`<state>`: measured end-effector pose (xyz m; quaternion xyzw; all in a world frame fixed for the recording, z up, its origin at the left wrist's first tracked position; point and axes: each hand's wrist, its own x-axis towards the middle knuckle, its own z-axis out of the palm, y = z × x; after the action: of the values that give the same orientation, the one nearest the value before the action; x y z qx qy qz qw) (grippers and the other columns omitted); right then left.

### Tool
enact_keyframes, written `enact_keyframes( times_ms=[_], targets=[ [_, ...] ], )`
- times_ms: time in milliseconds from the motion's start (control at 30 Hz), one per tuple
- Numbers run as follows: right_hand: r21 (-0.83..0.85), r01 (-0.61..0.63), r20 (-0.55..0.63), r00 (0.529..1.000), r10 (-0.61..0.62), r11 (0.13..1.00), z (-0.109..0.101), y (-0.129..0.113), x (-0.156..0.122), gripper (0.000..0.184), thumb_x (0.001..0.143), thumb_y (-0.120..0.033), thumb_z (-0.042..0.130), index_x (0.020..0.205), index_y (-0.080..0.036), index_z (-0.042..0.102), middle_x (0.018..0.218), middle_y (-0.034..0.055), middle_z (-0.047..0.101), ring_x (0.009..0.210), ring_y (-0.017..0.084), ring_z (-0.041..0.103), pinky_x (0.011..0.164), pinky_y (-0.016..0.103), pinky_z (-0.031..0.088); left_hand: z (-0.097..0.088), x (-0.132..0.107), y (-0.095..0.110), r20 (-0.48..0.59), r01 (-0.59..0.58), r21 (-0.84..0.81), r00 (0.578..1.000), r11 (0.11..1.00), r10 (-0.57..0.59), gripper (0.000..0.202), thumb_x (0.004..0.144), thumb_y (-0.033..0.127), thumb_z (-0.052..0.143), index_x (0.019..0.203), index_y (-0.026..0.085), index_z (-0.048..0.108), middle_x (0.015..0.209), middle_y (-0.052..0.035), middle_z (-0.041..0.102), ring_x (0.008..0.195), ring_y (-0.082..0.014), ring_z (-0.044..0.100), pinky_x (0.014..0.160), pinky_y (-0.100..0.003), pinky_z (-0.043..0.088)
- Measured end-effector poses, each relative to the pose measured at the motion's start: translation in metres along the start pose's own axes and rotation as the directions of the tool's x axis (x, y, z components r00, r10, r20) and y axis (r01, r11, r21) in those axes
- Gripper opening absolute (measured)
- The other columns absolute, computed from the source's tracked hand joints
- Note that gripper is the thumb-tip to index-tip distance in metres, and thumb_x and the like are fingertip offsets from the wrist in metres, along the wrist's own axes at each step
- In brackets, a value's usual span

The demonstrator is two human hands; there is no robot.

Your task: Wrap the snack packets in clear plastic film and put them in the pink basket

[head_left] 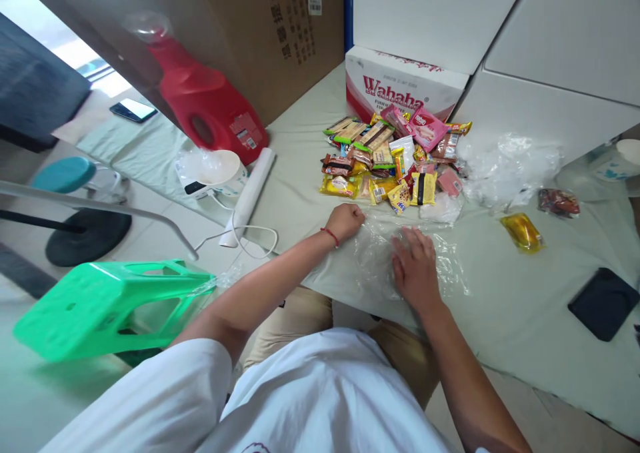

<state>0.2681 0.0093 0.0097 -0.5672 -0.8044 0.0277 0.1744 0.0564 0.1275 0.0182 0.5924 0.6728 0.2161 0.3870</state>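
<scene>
A clear plastic bag (375,263) lies flat on the cloth-covered table in front of me. My right hand (416,266) rests on it, fingers stretched out and apart. At the bag's upper left corner is my left hand (346,222), its fingers curled closed, with a red cord on the wrist. It seems to pinch the bag's edge, though the fingertips are partly hidden. Just beyond both hands sits a heap of wrapped snacks (375,136) in yellow, pink, brown and green packets. A yellow packet (424,188) lies at its near side.
Crumpled clear plastic (510,170) lies right of the heap, near a yellow wrapped snack (523,232) and a black pouch (604,303). Behind stands a Wahaha box (400,86). On the left are a red jug (210,100), a white roll (249,196) and a green stool (115,306).
</scene>
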Motion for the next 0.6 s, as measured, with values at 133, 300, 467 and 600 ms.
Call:
enact_keyframes(
  times_ms=[133, 300, 467, 600],
  targets=[
    [0.058, 0.262, 0.152, 0.951, -0.268, 0.963, 0.002, -0.027, -0.008, 0.041, 0.105, -0.027, 0.046, 0.141, -0.025, 0.065, 0.164, 0.0061, 0.045, 0.157, 0.027, 0.026, 0.130, 0.058, 0.011, 0.001, 0.003, 0.003, -0.042, 0.110, -0.188, 0.992, 0.976, -0.119, 0.013, 0.079, 0.022, 0.070, 0.079, 0.019, 0.058, 0.066, 0.0029, 0.056, 0.069, -0.0155, 0.058, 0.072, -0.029, 0.050],
    [0.109, 0.210, 0.295, 0.926, -0.233, 0.972, 0.015, -0.060, -0.009, 0.051, 0.105, -0.041, 0.050, 0.154, -0.026, 0.052, 0.168, 0.0075, 0.037, 0.158, 0.032, 0.026, 0.126, 0.070, 0.011, -0.011, -0.030, 0.013, -0.207, 0.149, -0.483, 0.938, 0.863, -0.278, 0.033, 0.080, 0.012, 0.060, 0.109, 0.021, 0.048, 0.096, -0.0020, 0.058, 0.082, -0.0150, 0.064, 0.073, -0.031, 0.059],
    [0.117, 0.082, 0.294, 0.949, -0.113, 0.990, 0.028, -0.072, -0.004, 0.054, 0.105, -0.036, 0.049, 0.157, -0.024, 0.048, 0.162, 0.0116, 0.047, 0.156, 0.034, 0.031, 0.127, 0.069, 0.011, 0.009, -0.102, 0.025, -0.309, -0.335, -0.119, 0.907, 0.935, 0.286, 0.017, 0.087, 0.014, 0.048, 0.095, 0.021, 0.061, 0.102, -0.0065, 0.067, 0.101, -0.0206, 0.064, 0.094, -0.037, 0.057],
    [0.141, 0.053, 0.287, 0.953, -0.092, 0.989, 0.030, -0.082, -0.011, 0.055, 0.103, -0.035, 0.051, 0.157, -0.022, 0.050, 0.154, 0.0139, 0.056, 0.153, 0.035, 0.036, 0.128, 0.063, 0.016, 0.041, -0.095, 0.023, 0.086, -0.481, 0.225, 0.876, 0.847, 0.474, 0.034, 0.101, 0.027, 0.043, 0.119, 0.021, 0.070, 0.137, -0.0114, 0.068, 0.138, -0.0294, 0.053, 0.119, -0.054, 0.040]
  ],
)
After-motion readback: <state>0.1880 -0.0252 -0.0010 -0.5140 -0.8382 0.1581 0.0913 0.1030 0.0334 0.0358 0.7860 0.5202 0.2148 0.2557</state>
